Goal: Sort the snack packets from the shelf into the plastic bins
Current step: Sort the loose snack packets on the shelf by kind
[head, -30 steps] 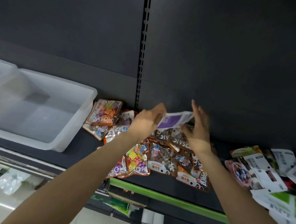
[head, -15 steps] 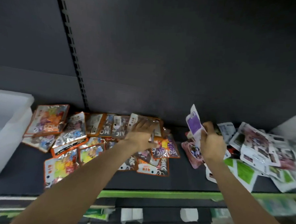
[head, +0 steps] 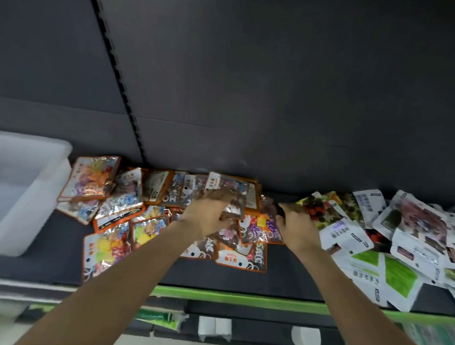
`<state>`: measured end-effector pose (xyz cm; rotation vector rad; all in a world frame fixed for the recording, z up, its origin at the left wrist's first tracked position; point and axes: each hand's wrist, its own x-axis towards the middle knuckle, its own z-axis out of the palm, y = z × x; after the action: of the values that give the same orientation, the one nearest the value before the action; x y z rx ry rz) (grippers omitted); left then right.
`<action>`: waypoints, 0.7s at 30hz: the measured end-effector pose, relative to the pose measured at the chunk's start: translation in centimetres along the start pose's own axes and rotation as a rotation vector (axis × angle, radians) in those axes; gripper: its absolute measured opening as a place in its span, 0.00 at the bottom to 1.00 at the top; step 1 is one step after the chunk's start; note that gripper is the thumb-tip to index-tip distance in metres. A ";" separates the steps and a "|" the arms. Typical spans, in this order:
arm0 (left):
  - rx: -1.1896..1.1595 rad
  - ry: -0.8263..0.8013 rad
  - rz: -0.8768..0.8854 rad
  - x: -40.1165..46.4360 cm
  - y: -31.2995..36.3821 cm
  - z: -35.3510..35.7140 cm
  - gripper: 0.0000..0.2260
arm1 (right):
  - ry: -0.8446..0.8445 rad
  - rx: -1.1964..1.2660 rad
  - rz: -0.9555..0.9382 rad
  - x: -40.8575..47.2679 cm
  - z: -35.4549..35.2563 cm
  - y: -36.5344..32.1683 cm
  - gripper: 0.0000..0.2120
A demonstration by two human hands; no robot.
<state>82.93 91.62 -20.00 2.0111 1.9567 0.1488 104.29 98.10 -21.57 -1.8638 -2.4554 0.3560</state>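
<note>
I log the orange-edged snack packets (head: 150, 210) lying flat in a loose overlapping heap on the dark shelf (head: 45, 252) just right of the white plastic bin (head: 22, 188), long axes mostly running toward the back panel, while the white-and-green packets (head: 390, 262) sprawl further right of the bin. Both my forearms reach up and forward from the lower frame edge; my left hand (head: 205, 216) curls its fingers round one brown packet (head: 230, 196) at the heap's far side. My right hand (head: 297, 226) rests knuckles-up, fingers curled on a leafy-printed packet (head: 316, 208); grip unclear
</note>
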 end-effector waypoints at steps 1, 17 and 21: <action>-0.010 0.021 -0.052 -0.9 -0.7 -0.7 0.24 | 0.047 0.015 -0.094 0.2 0.1 -2.0 0.18; 0.127 0.102 -0.441 -9.9 -19.7 -0.6 0.45 | -0.227 -0.146 -0.505 2.2 6.9 -23.6 0.26; 0.192 0.101 -0.316 -9.8 -20.0 -1.6 0.27 | -0.205 -0.110 -0.505 2.3 6.8 -23.4 0.27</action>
<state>62.85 82.22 -23.05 1.8018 2.4047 -0.0148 80.38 93.27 -23.67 -1.2124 -3.0131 0.4048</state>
